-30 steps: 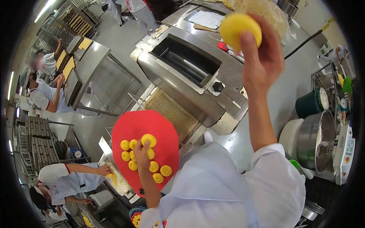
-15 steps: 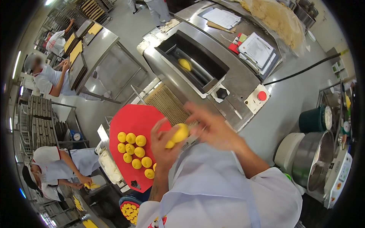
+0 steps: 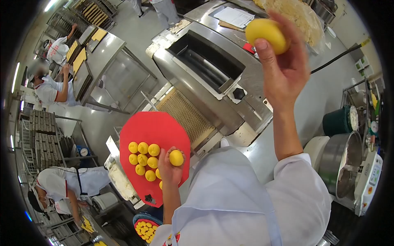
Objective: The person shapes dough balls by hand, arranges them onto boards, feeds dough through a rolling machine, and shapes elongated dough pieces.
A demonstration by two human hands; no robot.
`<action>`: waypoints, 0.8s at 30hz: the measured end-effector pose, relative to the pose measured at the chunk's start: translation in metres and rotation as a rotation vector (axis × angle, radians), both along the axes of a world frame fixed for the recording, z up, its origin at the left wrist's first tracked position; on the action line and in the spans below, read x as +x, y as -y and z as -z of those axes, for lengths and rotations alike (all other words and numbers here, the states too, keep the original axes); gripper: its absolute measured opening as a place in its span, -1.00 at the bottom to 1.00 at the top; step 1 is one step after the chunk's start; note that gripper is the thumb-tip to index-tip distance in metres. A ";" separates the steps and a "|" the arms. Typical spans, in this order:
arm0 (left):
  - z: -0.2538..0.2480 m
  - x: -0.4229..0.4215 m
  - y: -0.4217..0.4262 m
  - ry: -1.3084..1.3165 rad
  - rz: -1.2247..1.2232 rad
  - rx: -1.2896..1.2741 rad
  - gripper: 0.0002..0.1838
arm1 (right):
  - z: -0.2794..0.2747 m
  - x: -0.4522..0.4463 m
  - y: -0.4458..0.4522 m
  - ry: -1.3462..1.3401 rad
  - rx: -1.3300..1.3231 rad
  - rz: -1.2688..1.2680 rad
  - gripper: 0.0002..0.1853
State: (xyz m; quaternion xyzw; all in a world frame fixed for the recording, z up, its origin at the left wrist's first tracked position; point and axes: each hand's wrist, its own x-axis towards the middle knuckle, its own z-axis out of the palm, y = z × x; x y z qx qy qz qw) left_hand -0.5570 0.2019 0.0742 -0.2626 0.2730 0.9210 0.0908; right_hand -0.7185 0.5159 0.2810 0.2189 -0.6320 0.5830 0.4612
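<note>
Bare right hand (image 3: 284, 67) high, bare left hand (image 3: 169, 169) low

At the right, the right hand's thumb and fingers grip a smooth yellow dough-like ball (image 3: 266, 35), high in front of the silver metal machine (image 3: 189, 84). Nearer, the left hand's fingers curl around a second yellow ball (image 3: 176, 158) over the right part of the flat red board (image 3: 154, 127). Further yellow balls (image 3: 142, 159) lie in rows on it, left of that hand.

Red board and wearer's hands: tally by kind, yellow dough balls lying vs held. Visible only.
Lying yellow dough balls on the red board: 10 (left hand partly covers some, may hide more)
Held yellow dough balls: 2 (left hand 1, right hand 1)
Total: 12
</note>
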 end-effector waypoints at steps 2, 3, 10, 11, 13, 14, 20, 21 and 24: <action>-0.007 0.015 -0.004 0.072 0.030 0.002 -0.72 | -0.008 -0.002 0.008 -0.160 -0.024 0.098 -0.52; -0.010 0.021 -0.006 0.072 0.073 -0.031 -0.72 | -0.006 -0.007 0.008 -0.183 0.011 0.128 -0.52; 0.010 0.042 0.013 -0.013 0.207 -0.452 -0.57 | 0.007 -0.004 0.020 -0.131 0.163 0.307 -0.57; 0.009 0.043 0.015 -0.014 0.208 -0.509 -0.57 | 0.011 -0.008 0.020 -0.087 0.258 0.377 -0.57; 0.004 0.044 0.019 -0.014 0.197 -0.546 -0.58 | 0.032 -0.014 0.016 0.217 0.447 0.394 -0.59; 0.001 0.044 0.022 -0.017 0.193 -0.564 -0.58 | 0.056 -0.016 0.012 0.476 0.532 0.331 -0.60; -0.010 0.029 0.007 -0.418 0.049 -1.040 -0.51 | 0.139 0.099 0.059 1.024 0.214 -0.012 -0.56; -0.027 0.021 0.000 -0.651 0.081 -1.311 -0.48 | 0.140 0.121 0.088 1.190 -0.017 -0.398 -0.49; -0.057 0.014 0.002 -0.950 0.326 -1.516 -0.37 | 0.176 0.154 0.128 1.387 -0.591 -1.057 -0.37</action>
